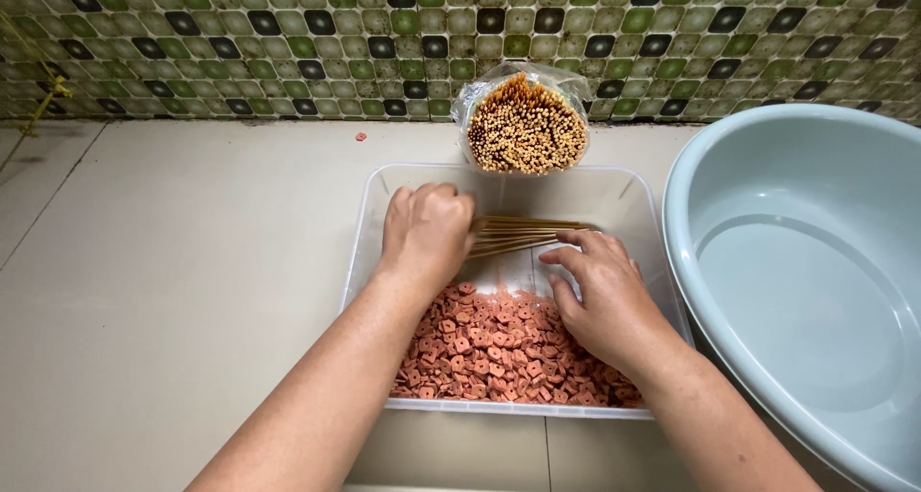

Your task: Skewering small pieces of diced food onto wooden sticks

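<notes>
My left hand [427,231] is closed around a small bunch of bamboo skewers [528,234], which lie sideways over the far half of a clear plastic tub [369,214]. My right hand [602,295] hovers just to the right with fingers spread, fingertips touching the skewers and palm over a heap of small reddish-pink sliced pieces [484,353] that fills the tub's near half.
A plastic bag packed with many skewers [524,123] leans against the green tiled wall behind the tub, their ends facing me. A large pale blue basin [806,271], with nothing in it, stands at the right. The tub sits on a beige tiled surface [182,262].
</notes>
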